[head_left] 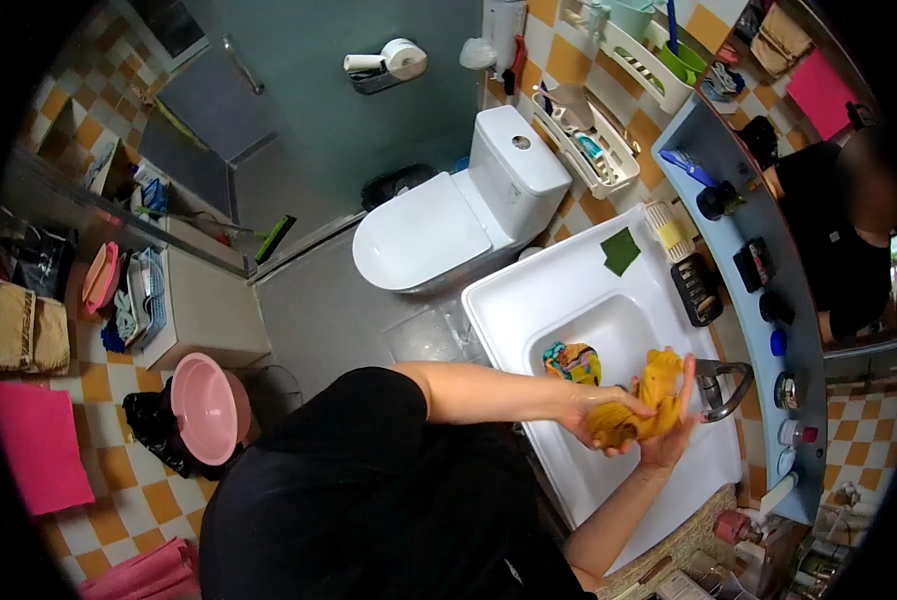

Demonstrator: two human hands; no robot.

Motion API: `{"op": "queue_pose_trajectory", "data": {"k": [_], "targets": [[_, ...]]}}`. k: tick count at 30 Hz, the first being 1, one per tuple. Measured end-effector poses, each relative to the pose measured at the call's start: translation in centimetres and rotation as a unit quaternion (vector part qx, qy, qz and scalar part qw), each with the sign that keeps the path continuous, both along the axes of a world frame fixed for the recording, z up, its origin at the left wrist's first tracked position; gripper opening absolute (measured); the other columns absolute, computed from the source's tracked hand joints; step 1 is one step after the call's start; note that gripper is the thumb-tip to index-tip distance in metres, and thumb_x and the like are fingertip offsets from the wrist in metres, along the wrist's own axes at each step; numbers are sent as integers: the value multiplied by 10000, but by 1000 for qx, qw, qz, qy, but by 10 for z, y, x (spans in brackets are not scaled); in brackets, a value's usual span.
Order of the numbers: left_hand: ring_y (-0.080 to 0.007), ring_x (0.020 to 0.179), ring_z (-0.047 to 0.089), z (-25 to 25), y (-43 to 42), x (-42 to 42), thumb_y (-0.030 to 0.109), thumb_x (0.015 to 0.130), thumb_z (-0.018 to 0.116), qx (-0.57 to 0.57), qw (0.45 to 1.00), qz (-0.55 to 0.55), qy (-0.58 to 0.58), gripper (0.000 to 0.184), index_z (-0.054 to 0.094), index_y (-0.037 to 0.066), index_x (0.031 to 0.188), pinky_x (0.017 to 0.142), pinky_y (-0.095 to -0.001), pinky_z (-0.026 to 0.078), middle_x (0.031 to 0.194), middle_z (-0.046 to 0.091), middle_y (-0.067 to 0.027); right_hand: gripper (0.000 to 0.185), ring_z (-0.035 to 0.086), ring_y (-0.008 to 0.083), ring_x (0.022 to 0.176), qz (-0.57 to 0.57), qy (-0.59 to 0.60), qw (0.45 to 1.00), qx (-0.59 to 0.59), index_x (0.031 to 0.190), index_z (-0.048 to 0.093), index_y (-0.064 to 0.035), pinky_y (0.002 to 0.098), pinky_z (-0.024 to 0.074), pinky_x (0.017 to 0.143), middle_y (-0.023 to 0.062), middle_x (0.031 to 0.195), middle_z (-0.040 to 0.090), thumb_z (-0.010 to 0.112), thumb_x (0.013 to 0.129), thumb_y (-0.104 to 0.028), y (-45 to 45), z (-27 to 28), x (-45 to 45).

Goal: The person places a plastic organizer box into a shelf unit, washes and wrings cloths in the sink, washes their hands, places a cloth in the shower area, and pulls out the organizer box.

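A yellow cloth (659, 385) is bunched up between both hands over the white sink (499, 300), beside the metal faucet (726, 390). My left hand (591, 412) grips its lower left part, with the fingers curled round the fabric. On the right side of the cloth, my right hand (672, 438) holds it from below, with some fingers pointing up. A multicoloured cloth (573, 362) lies in the basin, just above my left forearm. On the sink's upper rim lies a flat green piece (621, 252).
A soap dish (667, 232) and a black rack (697, 290) stand along the sink's wall side. A blue shelf (684, 140) with small items runs below the mirror. The white toilet (424, 232) is beyond the sink. At the left is a pink basin (209, 408).
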State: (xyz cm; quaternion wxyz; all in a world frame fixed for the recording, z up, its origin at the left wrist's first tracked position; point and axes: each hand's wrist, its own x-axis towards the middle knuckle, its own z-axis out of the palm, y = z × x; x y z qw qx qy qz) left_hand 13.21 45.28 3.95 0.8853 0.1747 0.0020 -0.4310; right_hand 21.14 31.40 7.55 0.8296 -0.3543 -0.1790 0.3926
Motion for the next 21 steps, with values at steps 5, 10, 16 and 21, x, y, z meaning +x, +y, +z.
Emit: {"op": "queue_pose_trajectory", "data": {"k": [5, 10, 16, 21], "targets": [[-164, 594, 554, 13, -66, 1, 622, 871, 543, -433, 895, 7, 108, 658, 538, 40, 1177, 423, -228, 435, 827, 581, -61, 1104, 58, 353, 1462, 20, 14, 967, 254, 1541, 149, -275, 577, 271, 1087, 99, 1569, 229, 816, 681, -460, 23, -41, -1], [-124, 623, 551, 36, -49, -4, 575, 867, 589, -397, 897, 63, 184, 624, 519, 37, 1175, 461, -214, 467, 852, 562, -48, 616, 418, 220, 1064, 91, 110, 900, 411, 1341, 423, -187, 402, 444, 866, 67, 1146, 461, 736, 811, -222, 22, -25, 20], [-113, 617, 542, 41, -11, -7, 512, 879, 613, -143, 987, 65, 14, 483, 563, 54, 1022, 480, -196, 411, 832, 578, -19, 192, 476, 158, 798, -101, 58, 992, 43, 1098, 494, -103, 345, 514, 731, 48, 880, 464, 560, 930, -166, 5, 21, 3], [-126, 591, 538, 2, 0, 8, 466, 886, 634, 186, 973, 15, -135, 390, 577, 81, 916, 469, -237, 411, 744, 573, -21, 205, 505, 146, 680, -130, -74, 957, -249, 1106, 515, -45, 344, 535, 615, 30, 747, 482, 562, 930, -139, 5, 9, 8]]}}
